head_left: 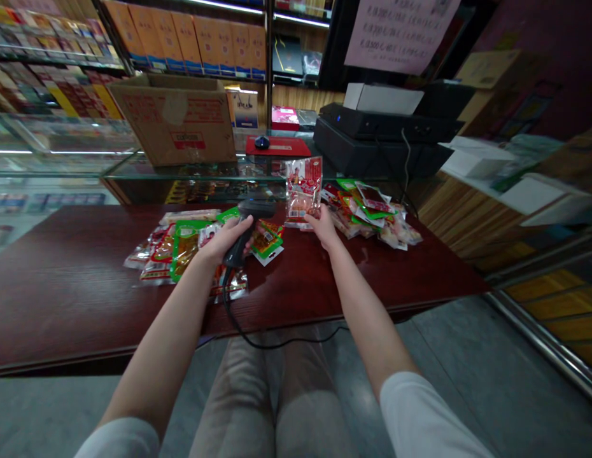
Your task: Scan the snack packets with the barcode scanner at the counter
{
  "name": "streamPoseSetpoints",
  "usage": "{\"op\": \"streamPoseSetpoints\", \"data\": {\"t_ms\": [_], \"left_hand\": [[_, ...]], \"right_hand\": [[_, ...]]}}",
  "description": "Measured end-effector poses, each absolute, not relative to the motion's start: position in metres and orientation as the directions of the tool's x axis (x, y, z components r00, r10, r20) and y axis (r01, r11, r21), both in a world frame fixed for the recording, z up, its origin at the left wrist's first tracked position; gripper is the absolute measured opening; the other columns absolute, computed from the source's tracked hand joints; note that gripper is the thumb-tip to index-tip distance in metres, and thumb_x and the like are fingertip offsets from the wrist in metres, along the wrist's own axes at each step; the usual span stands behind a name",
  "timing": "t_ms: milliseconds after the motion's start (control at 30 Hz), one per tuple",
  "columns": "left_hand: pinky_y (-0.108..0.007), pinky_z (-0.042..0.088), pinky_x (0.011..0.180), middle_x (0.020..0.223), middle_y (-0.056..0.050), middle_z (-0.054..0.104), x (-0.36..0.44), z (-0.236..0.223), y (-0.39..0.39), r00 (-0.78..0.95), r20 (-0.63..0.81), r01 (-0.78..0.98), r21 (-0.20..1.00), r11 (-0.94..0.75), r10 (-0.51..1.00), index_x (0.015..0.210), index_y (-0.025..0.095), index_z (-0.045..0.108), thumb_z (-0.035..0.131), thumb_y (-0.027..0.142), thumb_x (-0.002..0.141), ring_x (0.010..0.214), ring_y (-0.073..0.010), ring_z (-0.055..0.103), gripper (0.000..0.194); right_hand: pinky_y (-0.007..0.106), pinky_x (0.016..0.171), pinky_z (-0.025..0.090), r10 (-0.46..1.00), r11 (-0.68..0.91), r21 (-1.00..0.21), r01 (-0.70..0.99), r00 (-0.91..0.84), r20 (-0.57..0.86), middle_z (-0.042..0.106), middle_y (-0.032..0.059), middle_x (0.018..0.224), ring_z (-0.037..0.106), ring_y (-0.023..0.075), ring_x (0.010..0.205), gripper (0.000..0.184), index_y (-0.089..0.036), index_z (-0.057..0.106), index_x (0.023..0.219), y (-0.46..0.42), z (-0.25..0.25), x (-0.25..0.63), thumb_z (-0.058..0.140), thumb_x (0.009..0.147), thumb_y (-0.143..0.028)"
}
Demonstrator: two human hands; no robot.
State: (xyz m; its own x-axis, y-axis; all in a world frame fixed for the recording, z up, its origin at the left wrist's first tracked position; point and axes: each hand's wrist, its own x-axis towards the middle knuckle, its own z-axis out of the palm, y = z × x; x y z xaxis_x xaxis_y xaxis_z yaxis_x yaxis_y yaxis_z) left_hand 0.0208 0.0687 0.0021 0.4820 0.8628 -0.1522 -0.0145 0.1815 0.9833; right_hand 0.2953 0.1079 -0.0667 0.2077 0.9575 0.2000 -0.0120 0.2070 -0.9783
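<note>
Nearest, a person's legs in pale trousers [310, 420] show over a grey tiled floor [420, 375], with two bare forearms in short pale sleeves reaching forward. A thin black cable [277, 346] loops across the lap at the front edge of a dark red-brown table [286, 292], whose smooth top has a soft shine.

Over the table, the left hand [222, 240] has its fingers wrapped around the handle of a black handheld scanner [237, 250], its head turned toward the right hand. The right hand [323, 229] pinches the lower right corner of a red and clear plastic packet [303, 184] between thumb and fingers, holding it upright near the table's far edge; whether its bottom touches the wood cannot be told. Similar packets lie in a left pile [184, 251], partly under the scanner, and a right pile [372, 213].

Beyond stands a glass counter [133, 166] bearing an open cardboard box [176, 127], a dark mouse [261, 142] on a red mat [296, 149] and stacked black equipment [372, 152].

Farthest back, lit shelves hold a row of orange boxes [205, 44]; a handwritten pink sheet [401, 32] hangs at upper right.
</note>
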Motion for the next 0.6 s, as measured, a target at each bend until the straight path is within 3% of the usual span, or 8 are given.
{"op": "streamPoseSetpoints", "data": {"t_ms": [233,367,500,600], "left_hand": [[-0.02,0.034,0.039,0.049,0.002,0.049,0.036,-0.005,0.063,0.534,-0.093,-0.019,0.992,0.121,0.84,0.083,0.016,0.059,0.068,0.066,0.077,0.041,-0.0087,0.044,0.052],[-0.019,0.035,0.039,0.051,0.003,0.049,0.035,-0.004,0.063,0.513,-0.097,-0.043,0.989,0.139,0.853,0.083,0.016,0.059,0.072,0.065,0.075,0.041,-0.0081,0.043,0.051],[-0.02,0.036,0.038,0.052,0.003,0.051,0.027,0.002,0.065,0.378,-0.167,-0.052,0.978,0.201,0.911,0.088,0.018,0.058,0.075,0.061,0.074,0.04,-0.0101,0.047,0.048],[-0.021,0.039,0.039,0.055,0.002,0.055,0.021,0.003,0.071,0.231,-0.198,-0.082,0.972,0.222,0.953,0.089,0.018,0.059,0.076,0.056,0.076,0.04,-0.0103,0.048,0.043]], "right_hand": [[0.039,0.087,0.053,0.935,0.292,-0.939,0.182,0.151,0.321,0.06,0.0002,0.087,0.06,0.0189,0.086,0.03,-0.024,0.048,0.091,0.108,-0.068,0.288,0.063,0.067,-0.029],[0.041,0.096,0.05,0.919,0.327,-0.924,0.195,0.163,0.36,0.065,0.0044,0.099,0.062,0.0216,0.096,0.032,-0.023,0.049,0.097,0.101,-0.058,0.282,0.065,0.071,-0.033],[0.043,0.096,0.052,0.841,0.392,-0.849,0.354,0.237,0.487,0.065,0.0088,0.109,0.063,0.025,0.104,0.033,-0.023,0.053,0.105,0.083,-0.028,0.295,0.063,0.079,-0.04],[0.044,0.092,0.053,0.732,0.323,-0.739,0.591,0.339,0.591,0.064,0.0121,0.113,0.063,0.0273,0.106,0.038,-0.021,0.053,0.115,0.069,0.007,0.33,0.059,0.083,-0.041]]}}
